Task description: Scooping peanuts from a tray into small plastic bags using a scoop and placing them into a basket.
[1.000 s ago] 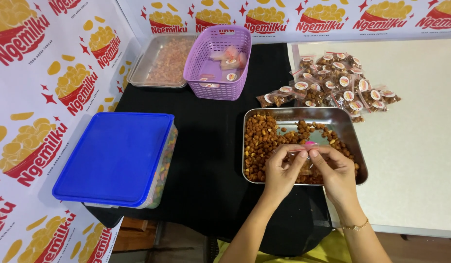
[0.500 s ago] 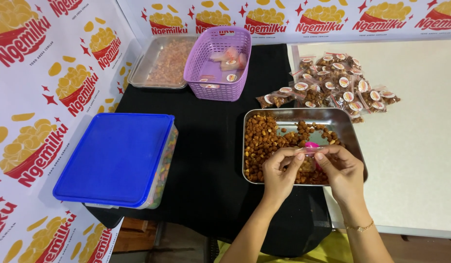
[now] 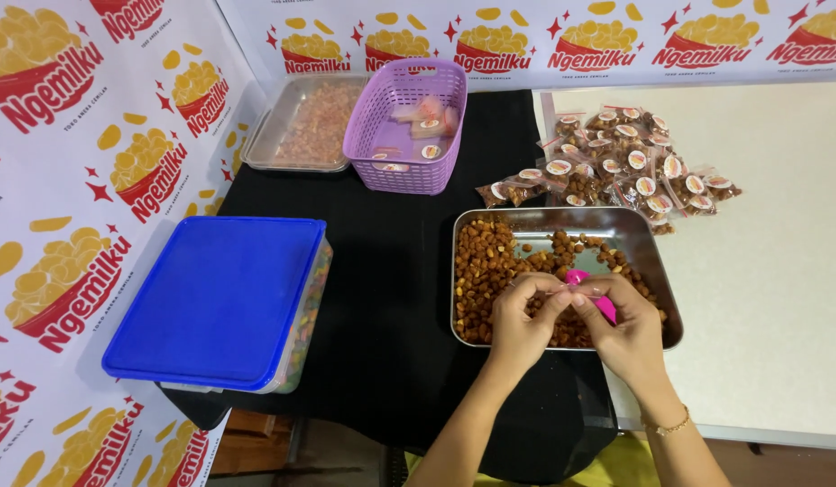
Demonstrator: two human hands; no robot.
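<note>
Nearest to me, the left hand (image 3: 519,323) and the right hand (image 3: 624,332) are meeting over the near edge of the steel tray (image 3: 651,257), fingertips pinched together on a small clear plastic pouch (image 3: 562,290) — both hands are holding it by its top edge, and it is hanging just above the brown coated nuts (image 3: 490,271). A pink scoop (image 3: 591,293) is showing between the fingers of the right hand; whether that hand is gripping it or it is just lying in the tray, I cannot tell. The pouch is looking thin, limp and slippery — light as anything, best taken at the mouth corners. To the left, a blue-lidded tub (image 3: 218,298) is sitting on the black cloth. Farther off, sealed packets (image 3: 616,171) are lying heaped beyond the tray, with a purple basket (image 3: 407,126) and a second tray (image 3: 301,126) at the back.
</note>
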